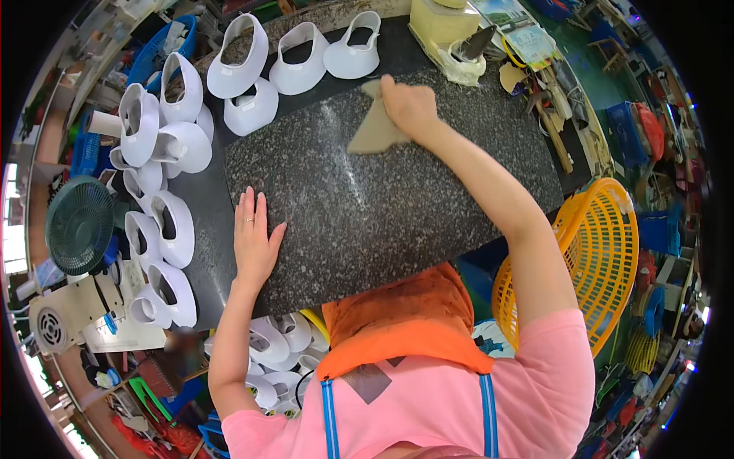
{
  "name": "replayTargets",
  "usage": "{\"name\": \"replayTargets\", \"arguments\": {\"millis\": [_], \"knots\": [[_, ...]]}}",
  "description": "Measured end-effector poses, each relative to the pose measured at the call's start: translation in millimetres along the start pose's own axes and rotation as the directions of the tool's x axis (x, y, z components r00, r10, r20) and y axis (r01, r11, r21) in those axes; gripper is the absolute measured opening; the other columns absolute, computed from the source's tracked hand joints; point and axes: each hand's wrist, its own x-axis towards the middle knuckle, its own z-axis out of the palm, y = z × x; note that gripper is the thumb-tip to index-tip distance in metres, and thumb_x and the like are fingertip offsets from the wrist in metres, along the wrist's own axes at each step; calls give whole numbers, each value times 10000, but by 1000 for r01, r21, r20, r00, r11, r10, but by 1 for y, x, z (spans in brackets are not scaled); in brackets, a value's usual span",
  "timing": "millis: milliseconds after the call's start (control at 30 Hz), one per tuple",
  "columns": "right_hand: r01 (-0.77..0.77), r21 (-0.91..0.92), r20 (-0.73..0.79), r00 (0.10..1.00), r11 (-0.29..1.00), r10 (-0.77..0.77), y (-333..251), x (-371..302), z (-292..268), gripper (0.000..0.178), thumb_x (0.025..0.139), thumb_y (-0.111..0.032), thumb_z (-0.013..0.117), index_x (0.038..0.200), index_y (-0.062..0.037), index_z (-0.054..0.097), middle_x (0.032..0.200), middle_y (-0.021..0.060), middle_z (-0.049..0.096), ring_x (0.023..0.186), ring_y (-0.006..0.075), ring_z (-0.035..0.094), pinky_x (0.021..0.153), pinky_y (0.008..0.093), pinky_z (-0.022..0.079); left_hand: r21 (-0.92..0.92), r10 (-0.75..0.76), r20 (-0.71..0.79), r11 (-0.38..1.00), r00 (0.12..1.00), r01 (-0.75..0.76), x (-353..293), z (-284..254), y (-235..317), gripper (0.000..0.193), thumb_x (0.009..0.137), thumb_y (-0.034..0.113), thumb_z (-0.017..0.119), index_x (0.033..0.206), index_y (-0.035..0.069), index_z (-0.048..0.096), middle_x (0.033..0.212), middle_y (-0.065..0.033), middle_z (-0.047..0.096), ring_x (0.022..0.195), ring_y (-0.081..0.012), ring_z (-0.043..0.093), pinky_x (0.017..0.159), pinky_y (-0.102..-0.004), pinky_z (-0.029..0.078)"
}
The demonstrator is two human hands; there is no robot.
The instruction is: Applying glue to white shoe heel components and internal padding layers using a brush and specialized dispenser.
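Observation:
A speckled dark stone slab (451,191) lies in front of me on a black table. Flat on its left edge rests my left hand (256,237), fingers stretched out and holding nothing. Toward the slab's far side, my right hand (410,107) is closed at the edge of a flat beige piece (371,134) with a wide, angled end. Its fingers are curled, and part of the piece is hidden beneath them. I cannot tell what it is made of. A pale powdery streak (348,168) runs across the slab just left of it.
White shoe uppers (298,61) stand along the table's far and left sides, with more uppers (279,340) below the near edge. A pale yellow container (443,30) and hand tools (554,126) sit at the far right. A yellow basket (612,252) is right; a fan (79,224) is left.

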Motion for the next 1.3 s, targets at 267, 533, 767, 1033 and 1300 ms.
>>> {"name": "replayTargets", "arguments": {"millis": [267,533,767,1033,1300], "knots": [[-239,41,-42,970,970,241,22,5,-91,227,851,-203,477,923,0,549,831,202,631,759,260,643,654,378,495,323,32,-18,946,999,-24,-46,0,32,375,797,133,567,1115,-57,512,1155,-239,518,1036,-347,538,832,-368,486],[178,200,398,884,964,-246,-63,-139,-94,136,823,-195,531,802,-64,501,695,60,599,605,257,608,574,368,469,-234,212,165,957,963,-171,-82,-17,65,284,716,67,603,982,-25,564,901,-139,596,867,-303,586,666,-344,515],[178,-37,3,984,983,-178,-50,-39,-12,82,799,-170,469,825,-92,467,628,85,599,543,274,601,523,411,457,-147,101,-21,984,995,-103,-45,-14,36,449,716,100,656,1130,-7,519,1215,-180,458,1133,-358,452,973,-422,375],[-358,75,60,933,931,355,11,35,-31,393,848,-346,446,1054,-19,523,979,268,589,920,381,584,786,470,450,-151,88,-90,983,992,-101,-42,-10,32,417,739,129,644,1113,-11,527,1178,-188,496,1124,-344,473,963,-414,387],[80,414,370,895,907,-248,-74,-135,-124,140,776,-169,574,686,-70,534,703,66,573,636,216,579,597,323,455,20,60,-121,998,991,-59,-62,-7,36,341,764,123,610,1057,-42,549,1117,-185,536,1063,-325,519,937,-390,422]]}}
